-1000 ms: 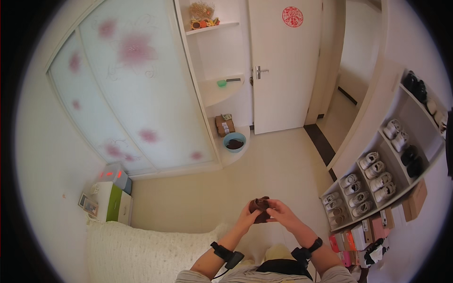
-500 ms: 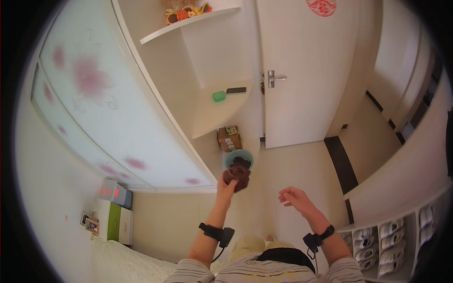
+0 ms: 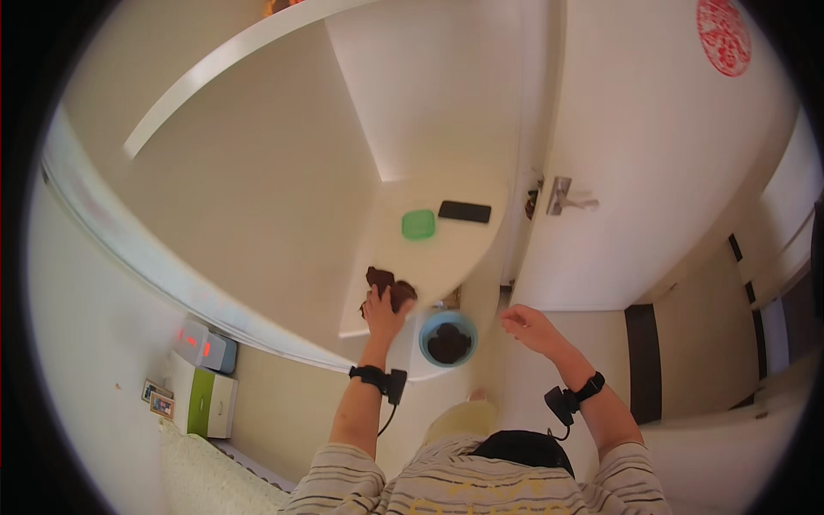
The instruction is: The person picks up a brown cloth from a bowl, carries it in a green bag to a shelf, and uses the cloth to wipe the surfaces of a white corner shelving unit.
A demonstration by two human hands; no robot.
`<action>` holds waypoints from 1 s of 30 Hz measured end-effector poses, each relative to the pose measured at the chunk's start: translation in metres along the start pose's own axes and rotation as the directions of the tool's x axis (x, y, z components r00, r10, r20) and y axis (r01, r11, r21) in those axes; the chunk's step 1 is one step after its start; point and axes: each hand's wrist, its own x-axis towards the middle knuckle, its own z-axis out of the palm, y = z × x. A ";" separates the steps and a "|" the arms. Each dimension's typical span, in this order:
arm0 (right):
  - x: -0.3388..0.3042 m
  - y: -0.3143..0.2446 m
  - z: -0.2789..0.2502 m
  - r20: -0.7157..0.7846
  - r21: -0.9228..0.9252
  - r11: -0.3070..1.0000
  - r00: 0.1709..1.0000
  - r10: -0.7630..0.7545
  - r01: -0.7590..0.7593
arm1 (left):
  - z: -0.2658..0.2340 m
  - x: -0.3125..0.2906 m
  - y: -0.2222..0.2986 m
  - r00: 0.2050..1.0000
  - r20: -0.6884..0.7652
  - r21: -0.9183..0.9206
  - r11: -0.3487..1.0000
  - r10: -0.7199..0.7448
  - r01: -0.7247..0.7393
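Observation:
A dark brown cloth (image 3: 378, 279) lies bunched on the lower corner shelf (image 3: 429, 262), near its left end. My left hand (image 3: 384, 318) is on top of it, fingers wrapped over the fabric and thumb out to the right. Below the shelf edge is a round light-blue basin (image 3: 424, 342), with more dark brown cloth (image 3: 449, 342) heaped inside. My right hand (image 3: 528, 327) hangs in the air right of the basin, holding nothing, its fingers loosely bent. A green plastic box (image 3: 419, 225) and a black phone (image 3: 464, 212) rest farther back on the same shelf.
A white door (image 3: 661, 197) with a metal handle (image 3: 562, 197) stands at the right. Another curved shelf (image 3: 223, 64) is above. Partly behind the basin sits a cardboard box (image 3: 451, 299). At the lower left are a small cabinet (image 3: 200, 402) and a pale bedspread (image 3: 202, 476).
My left hand has carried the brown cloth from over the basin onto the shelf. The view has come closer to the shelf. My right hand stays raised beside the basin.

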 end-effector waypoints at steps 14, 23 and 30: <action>0.351 -0.040 0.025 0.161 -0.698 0.571 0.872 -0.463 0.432 | 0.054 0.073 0.071 0.997 -0.072 0.257 0.966 0.018 0.001; 0.362 -0.052 0.034 0.473 -0.688 0.443 0.819 -0.326 0.574 | 0.080 0.056 0.107 0.917 -0.329 0.260 0.912 -0.224 0.316; 0.328 -0.022 -0.062 0.224 -0.267 0.753 0.799 -0.559 0.602 | 0.083 0.044 0.104 0.847 -0.452 0.338 0.826 -0.278 0.452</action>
